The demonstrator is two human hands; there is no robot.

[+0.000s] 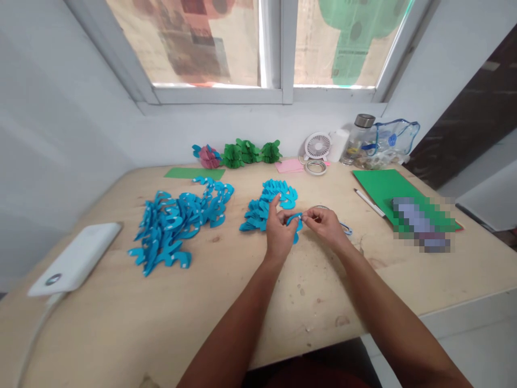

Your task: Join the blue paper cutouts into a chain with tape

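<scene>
A curved blue paper cutout [295,220] is pinched between the thumb and fingers of my left hand [280,231]. My right hand [322,223] is closed in a pinch at the cutout's right edge, by a small white spot. What its fingertips grip is too small to make out. Just beyond my left hand lies a pile of blue paper cutouts [278,189], fanned in overlapping layers. Farther left, a larger heap of blue cutouts [173,218] carries small white squares. A roll of tape and a blue-handled object [346,228] are partly hidden behind my right hand.
Along the wall stand folded green paper figures [249,151], a pink-and-blue one [209,156], a small fan [318,146], a tape roll [315,168] and a glass bottle [359,137]. A power bank [81,258] lies left; green sheets [388,188] and a pen [369,202] lie right.
</scene>
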